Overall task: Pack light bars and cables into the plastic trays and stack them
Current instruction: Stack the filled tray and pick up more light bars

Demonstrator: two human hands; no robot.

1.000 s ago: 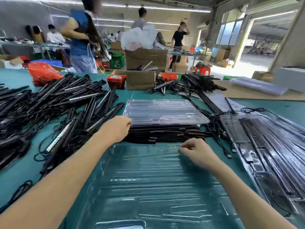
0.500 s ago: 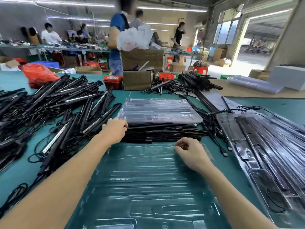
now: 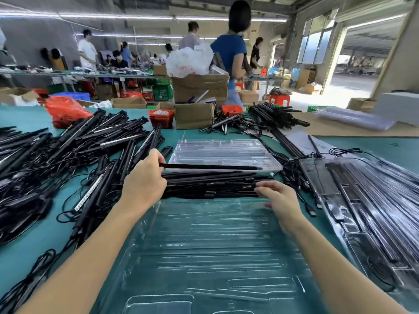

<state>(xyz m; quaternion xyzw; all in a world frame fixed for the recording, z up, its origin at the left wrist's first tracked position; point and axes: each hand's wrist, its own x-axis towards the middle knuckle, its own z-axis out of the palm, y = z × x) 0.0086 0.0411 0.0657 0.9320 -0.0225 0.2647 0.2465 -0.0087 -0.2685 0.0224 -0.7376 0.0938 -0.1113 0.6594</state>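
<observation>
**Light bar lifted from the pile; near tray not yet loaded**

Step in hand: pick-up of one bar for the tray in front of the person.

- The left hand (image 3: pixel 145 180) has its grip closed on the left end of a single black light bar (image 3: pixel 210 166), thumb and fingers pinched round it. The bar lies roughly level, raised just above the small pile of light bars (image 3: pixel 210 184) at 12 o'clock from the person.
- The right hand (image 3: pixel 277 198) is at the right end of that pile, fingers loosely extended toward it. Whether its grip holds anything cannot be told; the fingertips are blurred.
- The clear plastic tray (image 3: pixel 204 245) lies nearest the person on the green table (image 3: pixel 25 252). Its moulded slots appear unfilled.
- A stack of clear trays (image 3: pixel 226 152) sits behind the pile, further toward 12 o'clock.
- A tray already holding bars and cables (image 3: pixel 367 200) lies at 2 o'clock.
- A large loose heap of bars and cables (image 3: pixel 68 159) covers the table from 9 to 11 o'clock.

Judgement: the task stands at an early stage for this tray. The next move likely calls for the right hand to take the free end, then both hands to bring the bar toward the person and seat it along a slot. Trailing cable could snag on the pile.
</observation>
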